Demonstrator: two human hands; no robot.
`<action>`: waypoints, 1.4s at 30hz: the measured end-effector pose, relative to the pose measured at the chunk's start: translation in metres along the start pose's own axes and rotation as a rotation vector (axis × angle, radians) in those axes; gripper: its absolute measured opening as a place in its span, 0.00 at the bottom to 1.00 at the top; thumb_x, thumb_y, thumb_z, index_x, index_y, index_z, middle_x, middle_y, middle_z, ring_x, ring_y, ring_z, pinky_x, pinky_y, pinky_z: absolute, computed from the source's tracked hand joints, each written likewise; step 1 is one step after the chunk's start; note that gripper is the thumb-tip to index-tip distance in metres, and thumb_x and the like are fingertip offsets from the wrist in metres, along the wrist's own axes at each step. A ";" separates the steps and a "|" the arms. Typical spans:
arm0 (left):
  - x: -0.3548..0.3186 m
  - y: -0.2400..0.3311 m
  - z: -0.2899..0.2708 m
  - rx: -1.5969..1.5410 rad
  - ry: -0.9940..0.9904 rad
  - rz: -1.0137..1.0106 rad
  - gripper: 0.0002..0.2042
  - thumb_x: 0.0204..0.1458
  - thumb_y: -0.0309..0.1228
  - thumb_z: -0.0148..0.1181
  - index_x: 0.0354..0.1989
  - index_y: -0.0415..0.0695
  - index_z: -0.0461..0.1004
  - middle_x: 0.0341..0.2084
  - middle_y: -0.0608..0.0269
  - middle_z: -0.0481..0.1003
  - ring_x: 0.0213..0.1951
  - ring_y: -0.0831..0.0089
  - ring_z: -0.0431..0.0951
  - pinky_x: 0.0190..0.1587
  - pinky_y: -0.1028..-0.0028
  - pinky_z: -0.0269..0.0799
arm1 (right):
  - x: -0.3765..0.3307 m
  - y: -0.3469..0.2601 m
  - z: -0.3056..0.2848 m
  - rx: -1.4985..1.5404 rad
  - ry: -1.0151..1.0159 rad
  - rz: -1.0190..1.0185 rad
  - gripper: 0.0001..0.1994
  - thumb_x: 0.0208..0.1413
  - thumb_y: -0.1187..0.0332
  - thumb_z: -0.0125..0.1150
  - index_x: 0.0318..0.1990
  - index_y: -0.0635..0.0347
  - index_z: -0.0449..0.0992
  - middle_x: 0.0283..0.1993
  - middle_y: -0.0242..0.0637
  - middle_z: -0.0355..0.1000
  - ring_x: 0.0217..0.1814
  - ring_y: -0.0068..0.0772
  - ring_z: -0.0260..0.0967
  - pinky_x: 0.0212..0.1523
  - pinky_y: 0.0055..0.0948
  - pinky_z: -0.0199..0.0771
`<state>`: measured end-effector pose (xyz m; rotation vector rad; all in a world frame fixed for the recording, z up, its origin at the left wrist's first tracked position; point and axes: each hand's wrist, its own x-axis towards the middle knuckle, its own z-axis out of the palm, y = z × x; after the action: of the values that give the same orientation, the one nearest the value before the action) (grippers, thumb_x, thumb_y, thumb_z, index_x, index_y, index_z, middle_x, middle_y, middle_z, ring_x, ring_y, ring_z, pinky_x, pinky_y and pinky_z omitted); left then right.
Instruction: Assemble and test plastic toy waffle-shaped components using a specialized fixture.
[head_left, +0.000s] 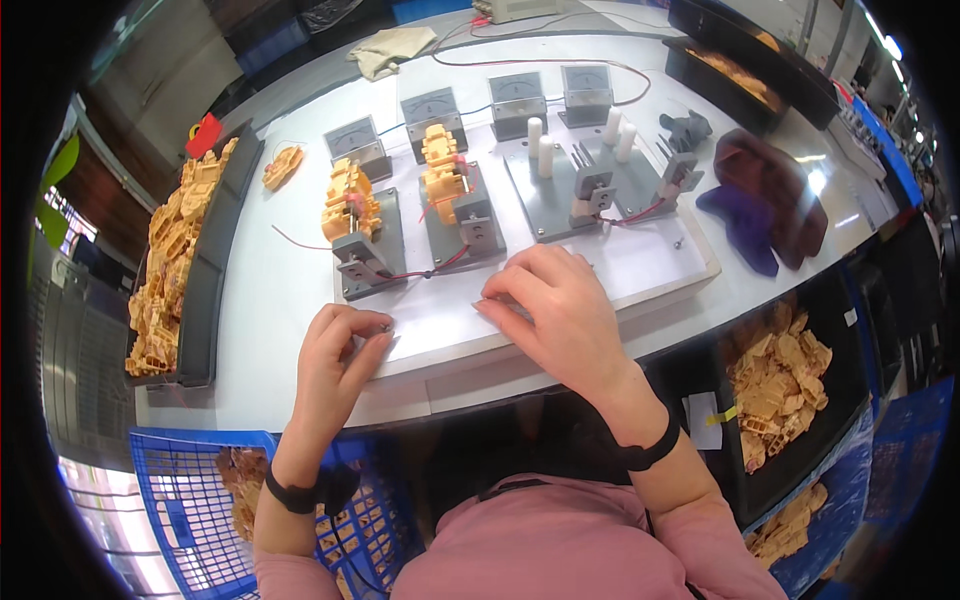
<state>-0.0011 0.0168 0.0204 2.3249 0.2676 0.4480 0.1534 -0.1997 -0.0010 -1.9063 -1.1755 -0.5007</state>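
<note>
The left hand (342, 350) curls with thumb and index tips close together beside a tiny dark piece; I cannot tell whether its grip has hold of it. The right hand (563, 308) arches with thumb and index nearly meeting low over a smooth white slab (440, 348); whether that grip pinches anything is hidden.

Toward 12 o'clock of the left hand, a ribbed yellow-orange plastic housing (348, 195) sits on a flat grey rectangular plate (389, 222). Its long axis runs about 12 to 6, the near end at an upright grey bracket (360, 262); a thin red wire (296, 241) trails toward 10. A second yellow-orange plastic housing (440, 175), at the right hand's 11, lies along much the same line. Smooth white cylindrical pegs (545, 157) stand at its 12. At the left hand's 10, a long black tray (228, 215) heaped with jagged yellow-orange parts (178, 265) rests on the white worktop (250, 345).
</note>
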 end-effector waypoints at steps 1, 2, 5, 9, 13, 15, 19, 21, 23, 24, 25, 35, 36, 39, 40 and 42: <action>0.001 0.000 0.001 0.000 0.006 -0.005 0.06 0.55 0.24 0.65 0.40 0.41 0.81 0.34 0.64 0.73 0.34 0.74 0.71 0.35 0.75 0.65 | -0.002 0.001 -0.001 0.002 0.010 0.009 0.07 0.52 0.66 0.71 0.33 0.53 0.78 0.36 0.31 0.69 0.41 0.37 0.70 0.43 0.37 0.67; 0.001 0.000 0.002 0.000 0.014 -0.011 0.06 0.55 0.24 0.65 0.40 0.41 0.81 0.34 0.64 0.73 0.33 0.74 0.70 0.34 0.76 0.64 | -0.003 0.002 -0.002 0.003 0.018 0.010 0.07 0.52 0.66 0.71 0.33 0.53 0.78 0.37 0.31 0.70 0.41 0.36 0.70 0.43 0.37 0.67; 0.002 -0.007 0.000 0.076 -0.007 0.057 0.07 0.56 0.22 0.63 0.42 0.39 0.79 0.36 0.67 0.72 0.29 0.82 0.68 0.31 0.82 0.63 | -0.002 0.002 0.000 0.001 0.022 0.014 0.07 0.52 0.66 0.71 0.33 0.52 0.78 0.37 0.31 0.69 0.41 0.36 0.70 0.43 0.37 0.68; 0.000 -0.010 0.000 0.066 0.003 0.056 0.07 0.56 0.22 0.63 0.42 0.40 0.79 0.36 0.67 0.72 0.29 0.82 0.67 0.31 0.82 0.63 | -0.002 0.000 0.001 -0.011 0.014 0.019 0.06 0.52 0.66 0.71 0.32 0.53 0.77 0.37 0.31 0.69 0.41 0.37 0.70 0.43 0.37 0.67; -0.001 -0.010 -0.001 0.064 0.004 0.057 0.07 0.55 0.22 0.63 0.42 0.40 0.79 0.36 0.67 0.72 0.30 0.82 0.67 0.31 0.82 0.63 | 0.001 -0.003 0.001 -0.008 -0.013 0.062 0.06 0.52 0.67 0.70 0.32 0.53 0.78 0.36 0.31 0.69 0.41 0.37 0.70 0.43 0.38 0.67; -0.001 -0.009 -0.001 0.056 0.005 0.056 0.07 0.55 0.22 0.63 0.42 0.40 0.79 0.36 0.67 0.72 0.30 0.82 0.67 0.31 0.82 0.63 | 0.001 -0.005 0.001 -0.011 -0.026 0.079 0.06 0.53 0.67 0.70 0.32 0.54 0.78 0.36 0.31 0.69 0.41 0.37 0.70 0.43 0.38 0.66; 0.000 -0.009 -0.001 0.056 -0.002 0.082 0.07 0.56 0.22 0.63 0.42 0.40 0.79 0.37 0.68 0.72 0.30 0.82 0.67 0.32 0.82 0.63 | 0.002 -0.005 0.002 -0.026 -0.016 0.094 0.06 0.53 0.67 0.70 0.32 0.54 0.78 0.35 0.32 0.70 0.42 0.38 0.70 0.43 0.38 0.65; 0.000 -0.010 -0.001 0.054 -0.002 0.082 0.07 0.56 0.22 0.63 0.42 0.40 0.79 0.37 0.68 0.72 0.30 0.82 0.67 0.32 0.82 0.63 | 0.002 -0.005 0.003 -0.027 -0.022 0.102 0.06 0.53 0.66 0.70 0.32 0.54 0.77 0.35 0.32 0.70 0.41 0.38 0.70 0.42 0.38 0.65; 0.000 -0.010 -0.001 0.042 -0.011 0.064 0.06 0.56 0.22 0.63 0.42 0.40 0.79 0.37 0.68 0.72 0.30 0.83 0.67 0.32 0.82 0.63 | 0.001 -0.004 0.003 -0.025 -0.019 0.100 0.06 0.53 0.66 0.70 0.31 0.54 0.77 0.35 0.32 0.70 0.41 0.38 0.70 0.42 0.38 0.65; 0.000 -0.010 -0.001 0.043 -0.010 0.066 0.06 0.56 0.22 0.63 0.42 0.40 0.79 0.37 0.68 0.72 0.30 0.83 0.67 0.32 0.82 0.63 | 0.001 -0.003 0.003 -0.022 -0.016 0.099 0.07 0.53 0.66 0.70 0.31 0.53 0.77 0.34 0.31 0.70 0.40 0.38 0.70 0.42 0.38 0.66; -0.001 -0.010 -0.001 0.041 -0.011 0.053 0.06 0.57 0.22 0.63 0.42 0.40 0.79 0.37 0.68 0.72 0.29 0.83 0.67 0.32 0.82 0.63 | 0.001 -0.003 0.002 -0.022 -0.015 0.097 0.07 0.53 0.66 0.70 0.31 0.53 0.77 0.34 0.31 0.70 0.40 0.38 0.70 0.42 0.38 0.66; -0.001 -0.013 0.000 0.027 -0.005 0.062 0.06 0.57 0.22 0.63 0.42 0.40 0.79 0.37 0.68 0.72 0.30 0.83 0.68 0.33 0.83 0.64 | 0.001 -0.003 0.001 -0.015 -0.012 0.085 0.07 0.52 0.65 0.71 0.31 0.53 0.77 0.34 0.30 0.70 0.40 0.37 0.70 0.42 0.38 0.67; -0.001 -0.013 0.000 0.027 -0.006 0.061 0.06 0.57 0.22 0.63 0.42 0.40 0.79 0.37 0.68 0.72 0.30 0.83 0.68 0.33 0.83 0.64 | 0.000 -0.003 0.001 -0.015 -0.011 0.081 0.07 0.52 0.65 0.71 0.31 0.53 0.77 0.35 0.30 0.70 0.40 0.37 0.70 0.42 0.38 0.67; 0.000 -0.012 -0.001 0.047 -0.005 0.069 0.06 0.56 0.22 0.63 0.42 0.40 0.79 0.37 0.68 0.72 0.30 0.83 0.69 0.33 0.83 0.64 | 0.000 -0.003 0.001 -0.011 -0.017 0.086 0.07 0.52 0.65 0.71 0.31 0.53 0.77 0.35 0.30 0.70 0.40 0.37 0.71 0.42 0.37 0.67; -0.001 -0.012 0.000 0.044 -0.006 0.060 0.07 0.56 0.22 0.63 0.42 0.40 0.79 0.37 0.67 0.72 0.30 0.83 0.69 0.32 0.82 0.64 | 0.000 -0.003 0.001 -0.012 -0.017 0.087 0.07 0.52 0.65 0.71 0.31 0.53 0.77 0.35 0.30 0.70 0.40 0.37 0.71 0.42 0.37 0.67; 0.000 -0.012 0.000 0.041 -0.007 0.051 0.07 0.56 0.22 0.63 0.42 0.40 0.79 0.37 0.67 0.72 0.30 0.83 0.69 0.32 0.82 0.64 | 0.000 -0.002 0.001 -0.012 -0.017 0.083 0.07 0.52 0.65 0.71 0.31 0.53 0.77 0.35 0.31 0.70 0.41 0.37 0.71 0.42 0.37 0.67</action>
<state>-0.0021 0.0250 0.0119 2.3773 0.2162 0.4639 0.1514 -0.1983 -0.0001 -1.9647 -1.1014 -0.4479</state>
